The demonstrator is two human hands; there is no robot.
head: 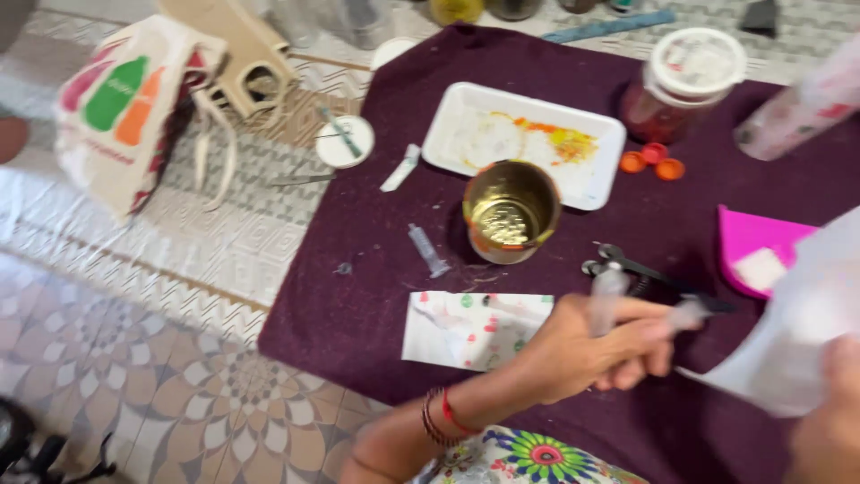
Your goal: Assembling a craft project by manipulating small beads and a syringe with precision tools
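My left hand (pixel 587 350), with red and dark bangles at the wrist, is closed around a clear, tube-like thing (pixel 609 294) that is blurred. It hovers over the purple cloth (pixel 358 296), just right of a patterned paper scrap (pixel 470 329). Black scissors (pixel 632 266) lie just behind it. My right hand (pixel 829 421) shows at the bottom right edge and grips a large white sheet (pixel 797 345). A gold-lined tin can (pixel 511 211) stands open in the middle of the cloth, in front of a white tray (pixel 466 125) smeared with orange and yellow paint.
A small syringe (pixel 427 251) lies left of the can. A white-lidded jar (pixel 685 81), orange caps (pixel 652 161), a tilted bottle (pixel 802 112) and a pink tray (pixel 752 237) are at the right. A printed cloth bag (pixel 125 108) lies on the patterned floor mat.
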